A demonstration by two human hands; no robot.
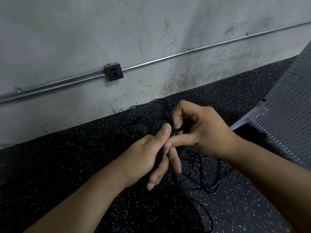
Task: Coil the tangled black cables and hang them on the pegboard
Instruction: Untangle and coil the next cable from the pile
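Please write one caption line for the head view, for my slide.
Both hands, left hand and right hand, grip black cables tangled on speckled floor.

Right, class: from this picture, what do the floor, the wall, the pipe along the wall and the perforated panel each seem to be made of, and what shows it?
Floor: probably rubber matting, matte black with pale flecks.
Wall: looks like bare concrete or cement render, grey, blotchy and stained.
Pipe: metal conduit, judging by its silvery sheen.
Perforated panel: grey with regular rows of holes; painted metal or hardboard, hard to tell.
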